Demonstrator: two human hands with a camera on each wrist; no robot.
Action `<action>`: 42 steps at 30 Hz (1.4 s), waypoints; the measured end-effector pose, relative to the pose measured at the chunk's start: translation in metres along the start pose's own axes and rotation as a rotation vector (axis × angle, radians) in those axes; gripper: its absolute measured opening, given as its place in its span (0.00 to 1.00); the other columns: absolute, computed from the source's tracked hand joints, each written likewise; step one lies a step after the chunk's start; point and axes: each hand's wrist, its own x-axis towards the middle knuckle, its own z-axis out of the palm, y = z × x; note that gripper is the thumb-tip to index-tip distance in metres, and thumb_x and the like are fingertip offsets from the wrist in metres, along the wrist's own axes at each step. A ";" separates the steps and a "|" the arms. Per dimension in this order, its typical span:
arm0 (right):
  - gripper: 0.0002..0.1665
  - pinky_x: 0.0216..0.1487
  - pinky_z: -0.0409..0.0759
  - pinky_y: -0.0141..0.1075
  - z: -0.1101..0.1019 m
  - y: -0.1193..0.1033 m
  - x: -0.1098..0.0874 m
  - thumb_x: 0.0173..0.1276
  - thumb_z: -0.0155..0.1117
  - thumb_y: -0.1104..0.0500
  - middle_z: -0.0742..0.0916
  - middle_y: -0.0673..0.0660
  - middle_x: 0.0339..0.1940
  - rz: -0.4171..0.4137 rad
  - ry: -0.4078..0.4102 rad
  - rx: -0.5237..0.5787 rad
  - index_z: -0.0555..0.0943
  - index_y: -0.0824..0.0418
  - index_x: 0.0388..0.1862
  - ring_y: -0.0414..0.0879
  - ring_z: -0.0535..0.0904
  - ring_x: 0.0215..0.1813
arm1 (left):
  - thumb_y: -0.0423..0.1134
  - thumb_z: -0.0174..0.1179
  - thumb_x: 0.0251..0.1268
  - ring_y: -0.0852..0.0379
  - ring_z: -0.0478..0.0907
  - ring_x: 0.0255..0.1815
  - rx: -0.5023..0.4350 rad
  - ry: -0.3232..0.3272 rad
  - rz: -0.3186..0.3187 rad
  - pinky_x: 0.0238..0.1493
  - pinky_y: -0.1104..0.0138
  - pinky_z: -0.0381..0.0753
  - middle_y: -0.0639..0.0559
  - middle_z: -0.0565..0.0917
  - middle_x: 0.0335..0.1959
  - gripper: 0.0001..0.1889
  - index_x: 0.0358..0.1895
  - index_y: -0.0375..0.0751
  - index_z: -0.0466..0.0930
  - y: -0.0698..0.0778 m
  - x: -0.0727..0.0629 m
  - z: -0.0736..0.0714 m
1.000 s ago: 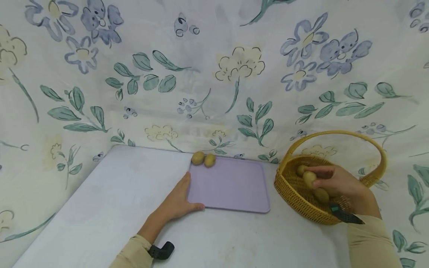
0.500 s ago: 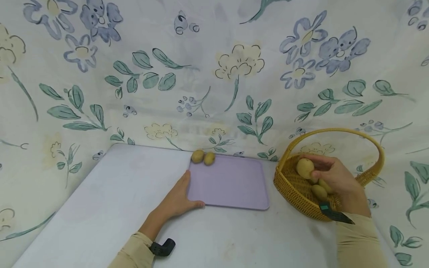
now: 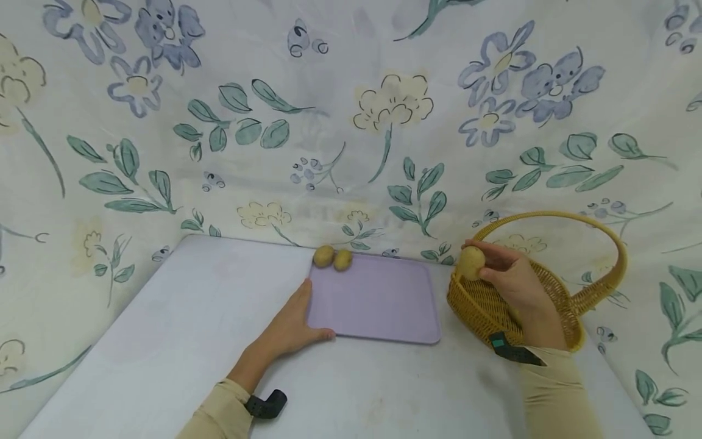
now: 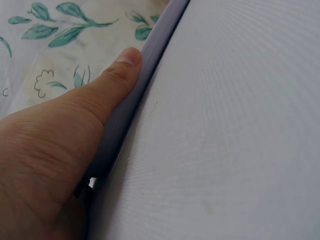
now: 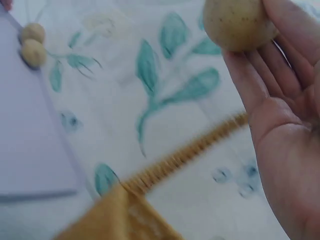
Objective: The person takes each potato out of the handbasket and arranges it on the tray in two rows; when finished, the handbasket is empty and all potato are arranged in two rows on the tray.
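My right hand (image 3: 518,280) pinches a potato (image 3: 470,263) between thumb and fingers, above the left rim of the wicker basket (image 3: 477,311). In the right wrist view the held potato (image 5: 240,25) shows small dark specks. My left hand (image 3: 287,326) lies at the near left corner of a lilac tray (image 3: 378,305), fingers along its left side. The thumb (image 4: 117,75) lies straight against the tray's rim in the left wrist view. Two potatoes, one (image 3: 323,256) at the far left corner and another (image 3: 343,260) beside it, touch or nearly touch each other on the tray.
The basket's tall arched handle (image 3: 570,214) rises at the right. My right hand and wrist cover much of the basket's inside; part of a potato (image 3: 514,314) shows there. A white table (image 3: 219,292) carries everything, with a flowered cloth (image 3: 329,122) behind it.
The right hand has lifted a potato from inside the basket and moved left with it to the basket's left rim. The left hand and the tray have stayed in place.
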 end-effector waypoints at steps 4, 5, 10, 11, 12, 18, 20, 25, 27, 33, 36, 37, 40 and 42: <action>0.28 0.55 0.86 0.27 0.022 0.005 0.014 0.70 0.62 0.74 0.87 0.49 0.62 0.024 0.016 0.001 0.79 0.63 0.69 0.39 0.85 0.58 | 0.70 0.74 0.47 0.40 0.42 0.86 0.004 -0.007 0.006 0.85 0.49 0.49 0.36 0.42 0.85 0.73 0.82 0.30 0.35 0.000 0.003 0.002; 0.28 0.54 0.86 0.27 0.027 0.006 0.017 0.70 0.62 0.74 0.87 0.49 0.62 0.033 0.015 0.001 0.79 0.63 0.69 0.39 0.85 0.58 | 0.70 0.73 0.47 0.40 0.42 0.86 0.003 -0.008 0.010 0.85 0.49 0.48 0.36 0.42 0.85 0.73 0.82 0.30 0.35 0.000 0.003 0.002; 0.28 0.55 0.85 0.27 0.054 0.016 0.037 0.71 0.64 0.71 0.87 0.46 0.61 0.113 0.058 0.019 0.79 0.59 0.69 0.38 0.85 0.59 | 0.70 0.74 0.46 0.39 0.43 0.86 0.013 0.001 0.021 0.85 0.49 0.49 0.34 0.42 0.84 0.73 0.81 0.28 0.36 -0.002 0.004 0.001; 0.28 0.55 0.85 0.27 0.059 0.018 0.041 0.71 0.65 0.70 0.87 0.46 0.61 0.127 0.068 0.017 0.79 0.60 0.69 0.38 0.84 0.59 | 0.70 0.74 0.46 0.39 0.43 0.86 0.017 0.003 0.021 0.85 0.49 0.49 0.34 0.42 0.84 0.74 0.81 0.28 0.36 -0.002 0.004 0.001; 0.28 0.55 0.85 0.27 0.063 0.021 0.045 0.71 0.65 0.70 0.87 0.45 0.61 0.144 0.081 0.009 0.79 0.60 0.69 0.38 0.84 0.59 | 0.70 0.74 0.46 0.38 0.43 0.85 0.020 0.003 0.021 0.85 0.48 0.49 0.33 0.42 0.84 0.74 0.81 0.27 0.36 -0.003 0.003 0.000; 0.30 0.55 0.83 0.25 0.082 0.036 0.071 0.69 0.69 0.65 0.88 0.39 0.57 0.254 0.184 -0.110 0.78 0.59 0.70 0.35 0.84 0.58 | 0.71 0.73 0.46 0.39 0.43 0.86 0.025 0.007 0.023 0.85 0.48 0.49 0.34 0.42 0.84 0.74 0.82 0.28 0.36 -0.004 0.005 -0.004; 0.31 0.56 0.83 0.25 0.086 0.042 0.078 0.69 0.70 0.65 0.88 0.39 0.56 0.270 0.205 -0.105 0.77 0.59 0.71 0.35 0.84 0.57 | 0.71 0.73 0.46 0.40 0.42 0.86 0.018 0.007 0.022 0.85 0.49 0.48 0.35 0.42 0.85 0.74 0.82 0.29 0.35 -0.004 0.006 -0.005; 0.31 0.58 0.83 0.25 0.094 0.063 0.086 0.70 0.67 0.67 0.87 0.40 0.57 0.278 0.217 -0.046 0.75 0.62 0.72 0.34 0.83 0.59 | 0.70 0.75 0.45 0.40 0.42 0.86 0.003 -0.001 0.013 0.85 0.49 0.48 0.35 0.42 0.85 0.74 0.82 0.29 0.35 -0.002 0.003 -0.002; 0.31 0.58 0.82 0.24 0.097 0.072 0.089 0.71 0.66 0.68 0.87 0.41 0.58 0.294 0.236 -0.045 0.74 0.64 0.73 0.33 0.83 0.59 | 0.70 0.75 0.45 0.40 0.43 0.86 0.006 -0.002 0.013 0.85 0.49 0.48 0.35 0.42 0.85 0.74 0.82 0.29 0.36 -0.002 0.002 -0.001; 0.31 0.57 0.81 0.23 0.109 0.092 0.101 0.72 0.66 0.67 0.84 0.56 0.66 0.388 0.323 -0.103 0.74 0.64 0.73 0.34 0.82 0.57 | 0.69 0.75 0.46 0.39 0.43 0.86 0.016 0.003 0.008 0.85 0.49 0.49 0.35 0.42 0.85 0.73 0.82 0.29 0.36 -0.003 0.000 -0.001; 0.31 0.55 0.81 0.22 0.113 0.099 0.107 0.71 0.66 0.67 0.81 0.64 0.70 0.419 0.362 -0.128 0.74 0.65 0.72 0.35 0.82 0.56 | 0.69 0.75 0.46 0.39 0.43 0.86 -0.005 0.000 0.009 0.85 0.48 0.48 0.35 0.42 0.85 0.73 0.82 0.29 0.36 -0.002 0.000 0.000; 0.30 0.55 0.81 0.22 0.115 0.100 0.110 0.71 0.66 0.68 0.80 0.65 0.70 0.425 0.376 -0.124 0.75 0.65 0.72 0.35 0.81 0.56 | 0.69 0.75 0.46 0.39 0.42 0.86 -0.009 -0.001 0.011 0.85 0.48 0.48 0.35 0.42 0.85 0.74 0.82 0.29 0.36 -0.002 0.000 -0.001; 0.30 0.54 0.80 0.21 0.117 0.105 0.115 0.70 0.67 0.69 0.79 0.67 0.70 0.440 0.400 -0.115 0.75 0.66 0.71 0.38 0.81 0.57 | 0.69 0.75 0.45 0.40 0.42 0.86 -0.011 -0.008 0.001 0.85 0.49 0.47 0.36 0.41 0.85 0.74 0.82 0.30 0.35 0.000 0.001 -0.001; 0.31 0.55 0.80 0.22 0.117 0.109 0.117 0.69 0.67 0.69 0.79 0.66 0.71 0.444 0.399 -0.125 0.75 0.65 0.71 0.41 0.80 0.61 | 0.69 0.75 0.46 0.40 0.42 0.86 0.001 -0.003 -0.002 0.85 0.49 0.48 0.36 0.42 0.85 0.74 0.82 0.30 0.35 0.000 0.001 -0.001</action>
